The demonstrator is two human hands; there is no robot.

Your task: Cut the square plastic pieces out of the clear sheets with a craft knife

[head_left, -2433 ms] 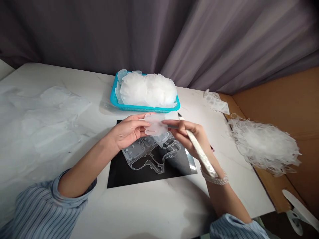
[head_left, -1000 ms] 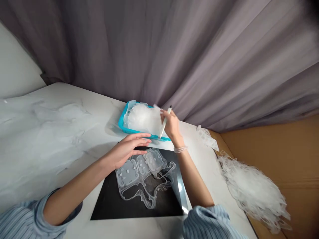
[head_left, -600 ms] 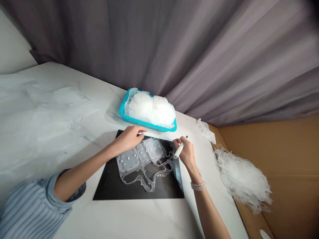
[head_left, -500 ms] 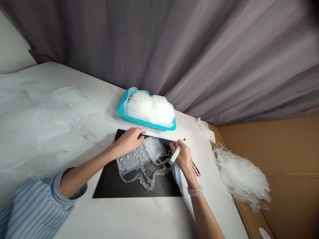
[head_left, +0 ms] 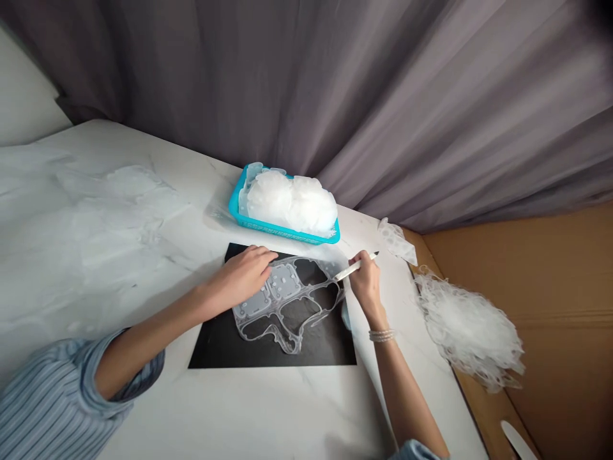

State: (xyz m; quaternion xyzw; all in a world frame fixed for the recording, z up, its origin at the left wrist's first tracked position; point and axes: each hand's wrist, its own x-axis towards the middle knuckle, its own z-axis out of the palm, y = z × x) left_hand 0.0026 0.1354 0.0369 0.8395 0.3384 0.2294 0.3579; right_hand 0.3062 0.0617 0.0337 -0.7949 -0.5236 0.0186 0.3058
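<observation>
A clear plastic sheet of moulded panels with a cut-out frame (head_left: 282, 303) lies on a black mat (head_left: 225, 342). My left hand (head_left: 242, 275) lies flat on the sheet's upper left part, fingers stretched out, pressing it down. My right hand (head_left: 366, 284) is at the sheet's right edge, closed on a thin white craft knife (head_left: 355, 267) whose tip points up and to the right. A bead bracelet is on that wrist.
A turquoise basket (head_left: 282, 227) heaped with clear cut pieces stands behind the mat. A pile of thin plastic offcuts (head_left: 472, 332) lies on the right by brown cardboard (head_left: 550, 287). Clear sheets (head_left: 115, 204) are spread on the white table at left. A grey curtain hangs behind.
One panel is gone from the sheet, leaving an empty frame at its upper right. My right hand went to the basket and came back, and the knife now points up and right.
</observation>
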